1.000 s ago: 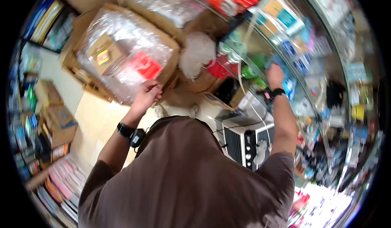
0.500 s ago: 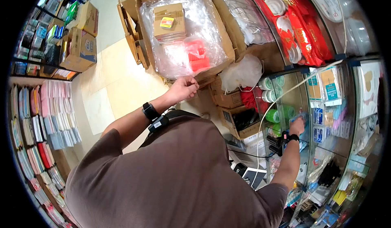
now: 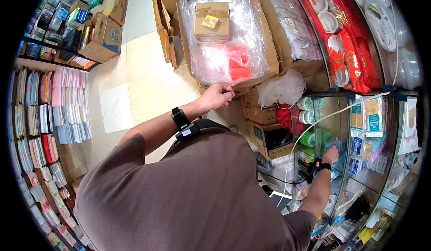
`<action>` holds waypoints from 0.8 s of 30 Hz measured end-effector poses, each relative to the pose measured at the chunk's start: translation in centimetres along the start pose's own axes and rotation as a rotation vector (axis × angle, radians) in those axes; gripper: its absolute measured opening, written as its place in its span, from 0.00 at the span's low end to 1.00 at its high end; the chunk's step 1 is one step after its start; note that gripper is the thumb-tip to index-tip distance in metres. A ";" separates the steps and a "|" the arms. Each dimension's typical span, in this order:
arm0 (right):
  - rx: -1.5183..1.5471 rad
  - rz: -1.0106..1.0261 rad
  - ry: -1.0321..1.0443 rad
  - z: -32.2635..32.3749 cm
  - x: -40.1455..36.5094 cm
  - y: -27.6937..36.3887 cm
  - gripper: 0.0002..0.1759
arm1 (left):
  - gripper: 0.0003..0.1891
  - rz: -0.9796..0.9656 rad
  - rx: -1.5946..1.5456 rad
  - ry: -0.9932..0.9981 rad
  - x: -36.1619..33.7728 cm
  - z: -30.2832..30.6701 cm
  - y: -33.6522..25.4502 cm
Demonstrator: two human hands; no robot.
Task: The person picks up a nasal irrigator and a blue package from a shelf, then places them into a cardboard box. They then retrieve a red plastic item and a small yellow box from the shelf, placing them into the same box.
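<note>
My left hand [image 3: 217, 96] is at the near edge of a large cardboard box [image 3: 270, 70], fingers curled together, with nothing visible in them. Inside the box, clear plastic [image 3: 188, 49] surrounds a stack of small brown cardboard pieces [image 3: 211, 31] with a yellow-and-red packet [image 3: 210, 21] on top, and red round items [image 3: 239, 65]. My right hand [image 3: 331, 154] reaches into the glass shelf on the right, fingers closed at a blue plastic pack [image 3: 341, 147]; the fingertips are partly hidden. Close by stand green-lidded tubs [image 3: 308, 139].
Red plastic packs with white bowls [image 3: 330, 22] fill the upper right shelf. A white cable [image 3: 341, 109] hangs across the glass shelves. Smaller boxes [image 3: 269, 141] are stacked beneath a white plastic bag [image 3: 283, 89]. Stacked notebooks [image 3: 69, 103] and cartons [image 3: 103, 38] line the left.
The view has shifted, so the surroundings sit further right. My left hand stays near the box's near edge, and my right hand stays at the blue pack on the shelf.
</note>
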State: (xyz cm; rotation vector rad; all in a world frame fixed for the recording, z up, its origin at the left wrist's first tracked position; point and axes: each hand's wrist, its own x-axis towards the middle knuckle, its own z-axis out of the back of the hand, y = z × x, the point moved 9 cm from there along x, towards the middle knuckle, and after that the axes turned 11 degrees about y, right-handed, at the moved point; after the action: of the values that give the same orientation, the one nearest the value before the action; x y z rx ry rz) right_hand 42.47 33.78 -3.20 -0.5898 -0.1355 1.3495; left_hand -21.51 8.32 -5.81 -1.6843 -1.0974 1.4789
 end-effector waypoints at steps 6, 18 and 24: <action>0.080 0.146 -0.281 2.6 -3.6 -0.6 0.16 | 0.06 -0.008 0.024 -0.011 0.0 2.1 -0.8; 1.569 0.318 0.270 9.2 -17.4 11.1 0.08 | 0.08 0.054 -0.020 0.178 3.5 1.2 -2.1; 1.629 0.612 0.488 15.5 -23.4 24.6 0.05 | 0.09 -0.019 -0.087 0.403 4.9 -1.3 -4.3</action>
State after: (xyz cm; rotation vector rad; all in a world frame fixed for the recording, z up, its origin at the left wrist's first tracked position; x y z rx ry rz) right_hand 8.87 19.16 3.92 0.5089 1.5147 1.3647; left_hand -20.92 14.69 -4.01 -1.9191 -0.9611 1.0286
